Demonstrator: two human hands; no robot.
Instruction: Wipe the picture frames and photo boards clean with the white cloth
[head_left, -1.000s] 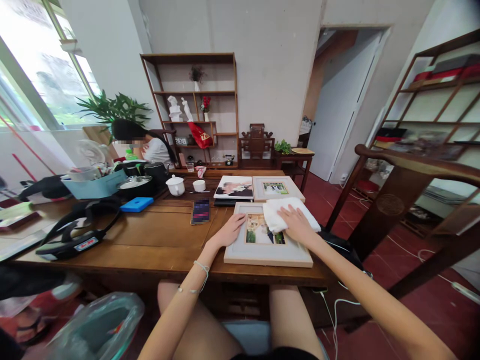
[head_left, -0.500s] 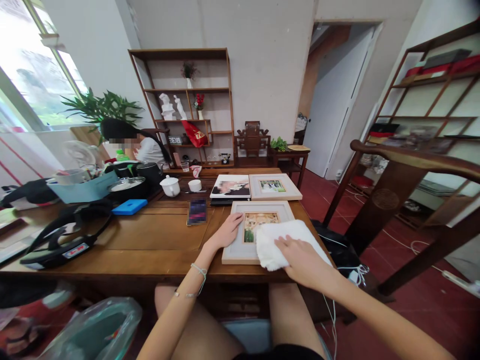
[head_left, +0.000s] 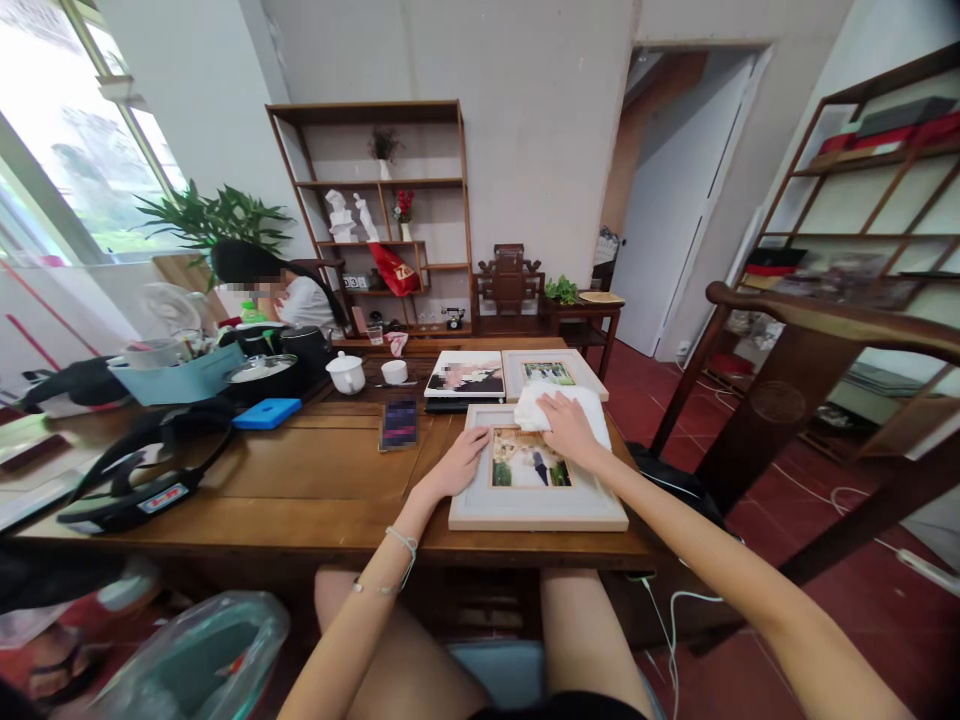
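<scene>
A pale wooden picture frame (head_left: 480,508) with a grey mat and a photo in it lies flat near the table's front edge. My left hand (head_left: 459,462) holds its left side, fingers over the rim and onto the mat. In my right hand (head_left: 568,428) is a white cloth (head_left: 531,410), pressed on the frame's upper right part. The cloth and forearm hide that corner. Just behind, a second framed photo (head_left: 592,384) lies beside a white picture book (head_left: 465,375), and the cloth covers some of that second frame's front.
A phone (head_left: 398,425), a white lidded cup (head_left: 345,374), a blue box (head_left: 268,413) and a black headset (head_left: 142,490) lie leftward on the wooden table (head_left: 322,500). Another person (head_left: 300,300) sits at the far left. A chair (head_left: 780,400) stands right; a bin (head_left: 202,650) is below left.
My right hand has slid the cloth away from me, from the frame's lower right to its upper right. More of the photo shows. My left hand stays on the frame's left side.
</scene>
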